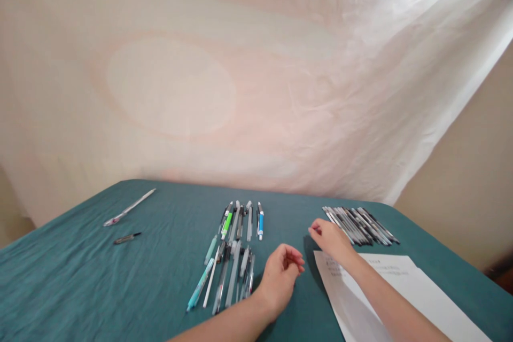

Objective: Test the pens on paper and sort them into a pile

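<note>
My left hand hovers over the cloth, just right of a near cluster of pens. Its fingers are loosely curled with a hollow between them and the thumb, and nothing shows in it. My right hand is above the top left of the white paper, its thumb and fingertips drawn together; anything between them is too small to make out. Left of my left hand lie a light blue pen, a thin white stick and several clear pens. Behind them are a green pen and a blue-and-white pen.
A row of thin dark and clear sticks, like pen refills, lies at the right rear. On the left are a long whitish pen and a short dark piece. A green cloth covers the table; a pale sheet hangs behind.
</note>
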`<state>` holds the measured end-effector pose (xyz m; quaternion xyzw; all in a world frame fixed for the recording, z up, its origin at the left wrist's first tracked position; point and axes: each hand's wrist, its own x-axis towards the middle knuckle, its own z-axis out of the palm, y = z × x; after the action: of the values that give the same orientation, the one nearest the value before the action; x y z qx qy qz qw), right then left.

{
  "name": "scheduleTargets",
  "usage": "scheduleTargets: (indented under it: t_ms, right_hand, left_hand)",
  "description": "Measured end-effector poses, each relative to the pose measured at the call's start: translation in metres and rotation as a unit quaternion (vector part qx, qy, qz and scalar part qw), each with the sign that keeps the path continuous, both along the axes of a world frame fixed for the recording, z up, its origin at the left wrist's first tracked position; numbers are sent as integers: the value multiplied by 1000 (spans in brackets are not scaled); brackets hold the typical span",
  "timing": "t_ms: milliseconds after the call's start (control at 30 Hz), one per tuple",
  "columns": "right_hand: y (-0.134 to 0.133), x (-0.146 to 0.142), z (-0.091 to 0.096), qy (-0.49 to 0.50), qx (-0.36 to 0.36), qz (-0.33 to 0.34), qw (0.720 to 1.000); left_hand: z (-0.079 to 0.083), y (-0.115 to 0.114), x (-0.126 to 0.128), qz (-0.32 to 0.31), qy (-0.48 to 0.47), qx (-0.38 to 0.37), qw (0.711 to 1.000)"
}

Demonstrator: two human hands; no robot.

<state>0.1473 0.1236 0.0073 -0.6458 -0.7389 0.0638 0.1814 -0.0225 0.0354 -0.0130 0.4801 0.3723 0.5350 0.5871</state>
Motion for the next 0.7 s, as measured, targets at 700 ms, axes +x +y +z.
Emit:
scheduleTargets:
  t_ms: [700]
  right_hand:
    - [37, -138, -19, 69, -34, 81, 994]
  left_hand:
    - [5, -9, -8, 87, 81, 86, 989]
